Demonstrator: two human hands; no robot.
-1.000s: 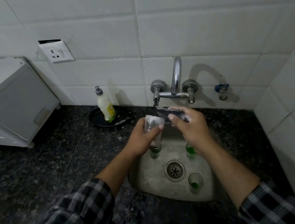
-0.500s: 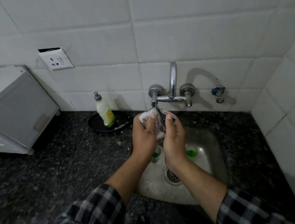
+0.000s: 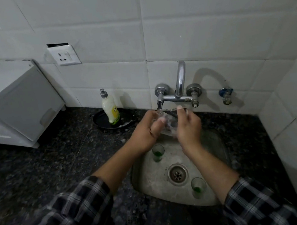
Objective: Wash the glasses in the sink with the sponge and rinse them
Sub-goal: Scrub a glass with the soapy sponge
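Over the back of the steel sink [image 3: 149, 185], my left hand [image 3: 144, 133] grips a soapy clear glass [image 3: 167, 127] just below the tap's left outlet. My right hand [image 3: 189, 128] holds a dark sponge [image 3: 172, 112] pressed against the glass from the right; most of the sponge is hidden by my fingers. Two small glasses with green liquid at the bottom stand upright in the basin: one [image 3: 158, 152] at the left near my left wrist, one [image 3: 198, 186] at the front right of the drain [image 3: 177, 174].
A chrome wall tap [image 3: 180, 89] hangs over the sink's back edge, with a blue-handled valve [image 3: 226, 95] to its right. A dish soap bottle [image 3: 110, 111] stands in a black dish [image 3: 100, 122] on the dark granite counter. A white appliance [image 3: 12, 103] sits far left.
My hands came together and my right hand brought the sponge onto the glass. Both hands have shifted slightly right under the tap, and the view has tilted.
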